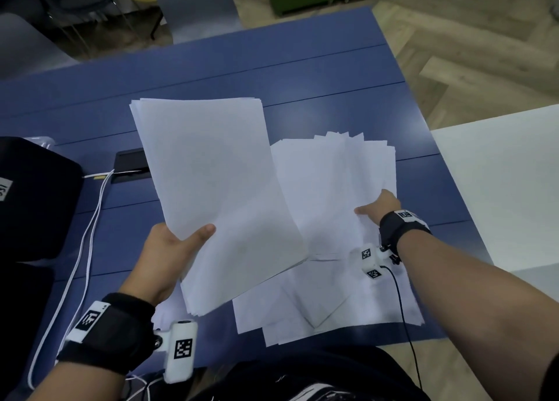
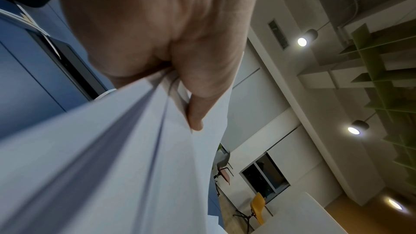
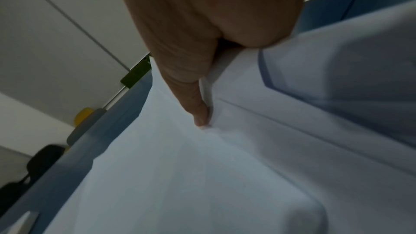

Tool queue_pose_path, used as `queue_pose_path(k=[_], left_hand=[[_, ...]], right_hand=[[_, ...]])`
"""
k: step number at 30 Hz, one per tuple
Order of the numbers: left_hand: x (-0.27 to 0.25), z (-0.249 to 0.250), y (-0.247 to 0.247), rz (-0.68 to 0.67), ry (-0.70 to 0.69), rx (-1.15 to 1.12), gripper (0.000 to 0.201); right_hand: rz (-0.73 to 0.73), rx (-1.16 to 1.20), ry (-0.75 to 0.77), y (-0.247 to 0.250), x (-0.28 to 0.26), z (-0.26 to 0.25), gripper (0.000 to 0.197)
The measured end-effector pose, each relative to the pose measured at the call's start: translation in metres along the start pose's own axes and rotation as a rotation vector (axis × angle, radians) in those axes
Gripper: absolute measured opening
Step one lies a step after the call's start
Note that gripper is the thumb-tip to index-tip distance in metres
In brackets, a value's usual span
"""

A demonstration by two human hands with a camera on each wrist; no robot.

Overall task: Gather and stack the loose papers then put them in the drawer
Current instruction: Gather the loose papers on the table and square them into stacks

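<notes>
My left hand pinched the gathered stack firmly. My right hand seemed to grip the loose sheets beneath it; I should have lifted them together onto the stack.

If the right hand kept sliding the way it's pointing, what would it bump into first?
Probably just more paper. The right hand points away across the loose papers and already grips their edge. Beyond them lies bare blue table; depth is hard to judge.
</notes>
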State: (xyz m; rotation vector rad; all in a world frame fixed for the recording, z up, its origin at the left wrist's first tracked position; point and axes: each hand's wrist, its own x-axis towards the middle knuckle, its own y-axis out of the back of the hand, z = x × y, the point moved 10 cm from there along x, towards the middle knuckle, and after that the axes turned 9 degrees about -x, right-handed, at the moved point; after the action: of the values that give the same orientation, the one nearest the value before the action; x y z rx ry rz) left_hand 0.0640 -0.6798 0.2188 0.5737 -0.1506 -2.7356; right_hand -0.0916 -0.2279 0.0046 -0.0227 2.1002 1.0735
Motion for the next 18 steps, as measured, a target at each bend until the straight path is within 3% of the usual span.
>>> queue_pose_path(k=[4, 8, 12, 16, 18], left_hand=[[-0.004, -0.004, 0.005, 0.005, 0.010, -0.006, 0.020], [-0.008, -0.009, 0.007, 0.010, 0.024, 0.004, 0.019], [-0.011, -0.013, 0.009, 0.006, 0.035, 0.020, 0.017], [-0.014, -0.017, 0.012, -0.001, 0.046, 0.040, 0.015], [-0.014, -0.021, 0.015, 0.007, 0.061, 0.031, 0.017]], right_hand=[[-0.111, 0.127, -0.018, -0.010, 0.000, 0.007, 0.105], [-0.255, 0.251, -0.095, -0.028, -0.011, 0.019, 0.107], [-0.231, 0.257, -0.075, -0.037, -0.011, 0.017, 0.112], [-0.206, 0.292, 0.042, -0.041, -0.013, 0.002, 0.099], [-0.179, 0.284, 0.074, -0.036, -0.011, -0.001, 0.070]])
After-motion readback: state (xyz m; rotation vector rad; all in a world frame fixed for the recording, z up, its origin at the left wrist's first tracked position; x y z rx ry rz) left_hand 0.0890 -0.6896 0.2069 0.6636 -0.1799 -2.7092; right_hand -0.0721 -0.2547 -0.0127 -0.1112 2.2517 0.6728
